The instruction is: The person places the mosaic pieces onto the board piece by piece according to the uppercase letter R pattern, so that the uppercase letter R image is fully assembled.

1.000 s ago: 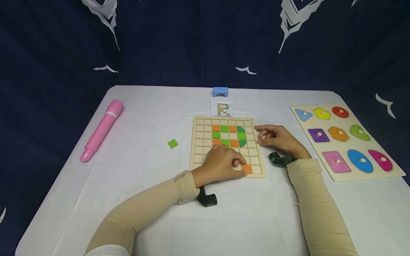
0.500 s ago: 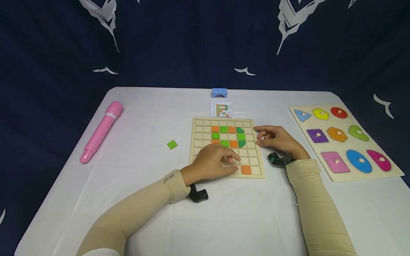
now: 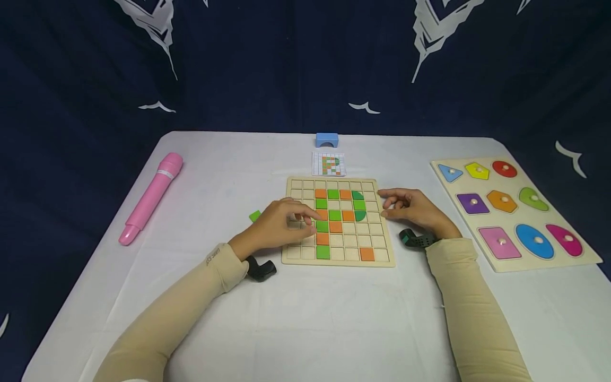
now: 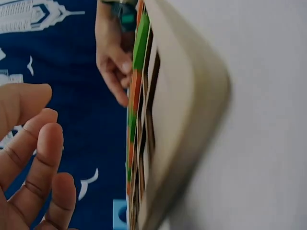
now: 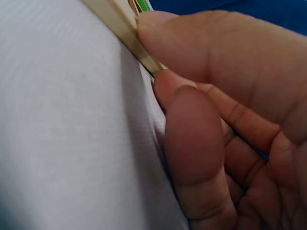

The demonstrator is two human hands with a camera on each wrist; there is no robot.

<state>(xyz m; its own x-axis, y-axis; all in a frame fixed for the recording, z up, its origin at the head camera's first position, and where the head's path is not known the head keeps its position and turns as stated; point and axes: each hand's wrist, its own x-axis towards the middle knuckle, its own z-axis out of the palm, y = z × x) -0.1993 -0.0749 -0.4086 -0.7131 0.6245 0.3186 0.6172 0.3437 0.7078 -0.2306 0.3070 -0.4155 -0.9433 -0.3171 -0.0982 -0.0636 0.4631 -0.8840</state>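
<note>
My left hand (image 3: 272, 225) hangs over the left edge of a wooden grid board (image 3: 343, 263), fingers loosely bent, thumb apart, nothing between them. In the left wrist view its fingers (image 4: 48, 148) stand off the board. Partly hidden behind that hand, a loose green square tile (image 3: 255, 216) lies on the table. Thumb and index fingertips of my right hand (image 3: 414, 209) touch the board's right edge; the right wrist view shows the thumb (image 5: 168, 33) against the rim. Orange and green tiles fill several cells, and a lone orange square tile (image 3: 367, 254) sits in the bottom row.
Behind the board lie a printed pattern card (image 3: 328, 164) and a blue arch block (image 3: 326, 140). A pink microphone-like stick (image 3: 151, 197) is at the left. On the right lies a knobbed shape puzzle board (image 3: 513, 223). White cloth covers the table (image 3: 305, 323).
My left hand has let go of the orange tile in the bottom row and moved left across the board, uncovering the tiles under it. My right hand has stayed at the board's edge.
</note>
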